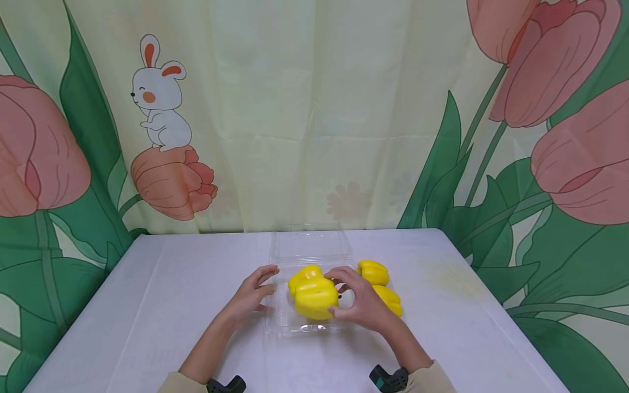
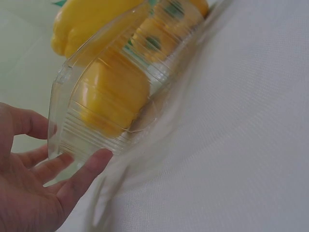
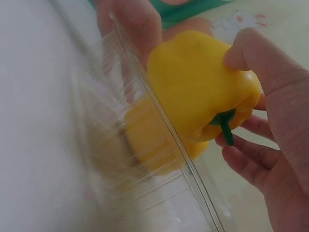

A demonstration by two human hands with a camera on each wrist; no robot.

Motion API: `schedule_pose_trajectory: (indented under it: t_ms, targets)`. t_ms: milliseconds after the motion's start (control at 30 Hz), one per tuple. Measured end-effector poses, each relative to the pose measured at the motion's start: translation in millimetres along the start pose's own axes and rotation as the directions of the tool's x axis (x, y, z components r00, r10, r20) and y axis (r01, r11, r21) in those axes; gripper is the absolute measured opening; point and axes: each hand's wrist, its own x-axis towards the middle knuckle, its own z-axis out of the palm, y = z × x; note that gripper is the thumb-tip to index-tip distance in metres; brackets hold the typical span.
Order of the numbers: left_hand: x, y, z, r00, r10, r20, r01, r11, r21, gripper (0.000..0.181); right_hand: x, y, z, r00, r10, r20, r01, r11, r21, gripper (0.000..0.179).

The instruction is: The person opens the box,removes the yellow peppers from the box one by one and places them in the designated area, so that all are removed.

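My right hand [image 1: 361, 303] pinches a yellow bell pepper [image 1: 315, 297] between thumb and fingers, above an open clear plastic box [image 1: 282, 327]. A green stem [image 3: 226, 126] shows on this pepper in the right wrist view. Another yellow bell pepper [image 1: 303, 272] lies inside the box, partly hidden behind the held one. My left hand [image 1: 253, 295] is at the box's left side, its fingers spread and fingertips right at the wall and rim. Through the plastic, the left wrist view shows the pepper [image 2: 113, 96] in the box.
Two more yellow bell peppers, one farther back [image 1: 372, 272] and one nearer [image 1: 389, 300], lie just right of the box, the nearer partly behind my right hand. The box's lid [image 1: 312, 245] is folded back toward the curtain [image 1: 314, 136]. A white cloth covers the table [image 1: 467, 327].
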Motion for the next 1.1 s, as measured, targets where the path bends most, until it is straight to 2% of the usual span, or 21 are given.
schedule_pose_trajectory:
  t_ms: [400,700,1100]
  targets:
    - [-0.9,0.8,0.3,1.0,-0.009,-0.008,0.01,1.0,0.014,0.048,-0.1,2.0,-1.5,1.0,0.008,-0.011,-0.008,0.999,0.053,0.061]
    - [-0.7,0.9,0.3,1.0,-0.012,-0.011,0.012,1.0,0.011,0.049,-1.0,1.3,-5.3,0.999,0.029,-0.026,-0.028,0.999,0.043,0.065]
    - [-0.5,1.1,-0.1,1.0,-0.016,-0.001,0.016,1.0,0.012,0.049,-2.6,2.5,-8.9,0.999,0.02,-0.04,-0.019,1.0,0.01,0.064]
